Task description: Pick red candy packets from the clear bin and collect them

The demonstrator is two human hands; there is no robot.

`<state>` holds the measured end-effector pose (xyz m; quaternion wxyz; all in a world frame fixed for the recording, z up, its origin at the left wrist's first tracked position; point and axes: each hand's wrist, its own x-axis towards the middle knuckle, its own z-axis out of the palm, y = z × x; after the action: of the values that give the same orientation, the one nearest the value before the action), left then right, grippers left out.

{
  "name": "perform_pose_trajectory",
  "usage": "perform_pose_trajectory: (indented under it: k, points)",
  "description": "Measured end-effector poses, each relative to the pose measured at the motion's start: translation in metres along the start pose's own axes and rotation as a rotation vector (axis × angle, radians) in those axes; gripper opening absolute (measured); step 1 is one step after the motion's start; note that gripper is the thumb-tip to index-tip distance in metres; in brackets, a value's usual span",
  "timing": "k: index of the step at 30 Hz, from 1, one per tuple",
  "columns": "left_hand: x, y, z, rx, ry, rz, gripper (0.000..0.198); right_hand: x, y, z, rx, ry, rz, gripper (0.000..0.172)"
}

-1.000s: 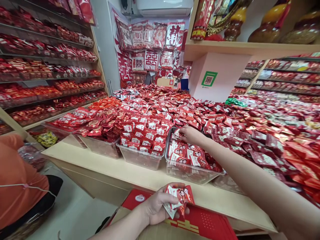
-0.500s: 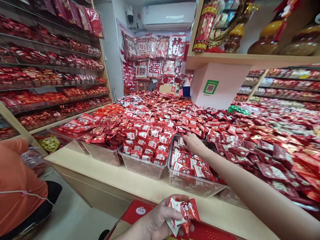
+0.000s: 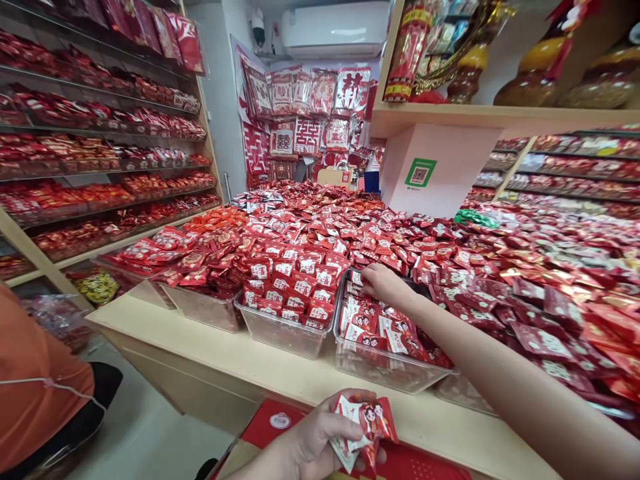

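My left hand (image 3: pixel 320 430) is closed around a few small red-and-white candy packets (image 3: pixel 367 423) printed with two cartoon figures, low in front of the counter edge. My right hand (image 3: pixel 387 287) reaches into a clear plastic bin (image 3: pixel 395 373), its fingers curled down at the far left part among similar packets (image 3: pixel 365 333). The fingertips touch the packets there; whatever they pinch is hidden under them. Left of this bin stands another clear bin (image 3: pixel 283 337) with red packets stacked in rows.
Heaps of red packets (image 3: pixel 320 227) cover the display behind the bins. The pale wooden counter (image 3: pixel 210 347) runs along the front, with a red box (image 3: pixel 273 427) below its edge. A person in an orange top (image 3: pixel 40 380) is at left. A shelf (image 3: pixel 500 119) overhangs at right.
My right hand has shifted slightly left inside the bin, its fingers reaching a little lower onto the packets. My left hand still holds its packets in nearly the same place.
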<state>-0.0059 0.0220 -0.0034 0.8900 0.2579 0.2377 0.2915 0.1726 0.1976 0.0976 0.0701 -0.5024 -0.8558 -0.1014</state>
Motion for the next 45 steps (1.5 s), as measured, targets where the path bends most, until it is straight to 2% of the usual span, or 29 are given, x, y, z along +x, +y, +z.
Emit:
perform_pose_trajectory:
  k: [6,12,16,20,22,24,26,27,29,31,34,38,42,45]
  points:
    - [0.001,-0.002,-0.001,-0.008,-0.029,0.004,0.046,-0.014,0.0,-0.006,0.0,0.08,0.028,0.021]
    - [0.002,-0.001,-0.003,0.002,-0.018,-0.007,0.046,-0.031,-0.001,-0.004,0.123,-0.061,0.132,0.019]
    - [0.001,0.0,-0.002,-0.007,-0.021,-0.002,0.045,-0.028,0.008,-0.005,0.158,-0.002,0.253,0.018]
    - [0.0,0.001,0.001,-0.032,-0.044,0.014,0.042,-0.036,0.008,-0.023,0.215,0.045,0.368,0.02]
    - [-0.001,0.001,0.003,-0.035,-0.047,0.031,0.04,-0.053,-0.006,-0.037,0.313,0.064,0.341,0.018]
    - [-0.001,0.001,0.004,-0.028,-0.031,0.05,0.039,-0.081,-0.031,-0.048,0.476,0.04,0.244,0.019]
    - [-0.002,0.003,0.005,-0.011,0.001,0.067,0.038,-0.114,-0.061,-0.053,0.604,-0.073,0.125,0.018]
    - [-0.002,0.003,0.006,-0.004,0.017,0.079,0.038,-0.13,-0.076,-0.052,0.637,-0.107,0.098,0.018]
    - [-0.002,0.004,0.007,0.016,0.039,0.093,0.039,-0.158,-0.098,-0.044,0.673,-0.172,0.053,0.029]
    - [-0.001,0.004,0.006,0.046,0.053,0.082,0.04,-0.175,-0.109,-0.033,0.685,-0.208,0.072,0.038]
    - [0.0,0.0,0.004,0.116,0.042,0.024,0.039,-0.184,-0.109,-0.016,0.688,-0.192,0.115,0.025]
    - [-0.001,-0.003,0.001,0.15,-0.09,-0.039,0.037,-0.187,-0.105,-0.006,0.699,-0.18,0.116,0.013]
    - [-0.004,0.002,0.003,0.113,-0.136,-0.026,0.037,-0.191,-0.102,-0.016,0.619,-0.128,0.126,0.008]
    - [-0.006,0.007,0.007,0.091,-0.112,-0.018,0.037,-0.185,-0.083,-0.032,0.605,-0.026,0.155,0.006]
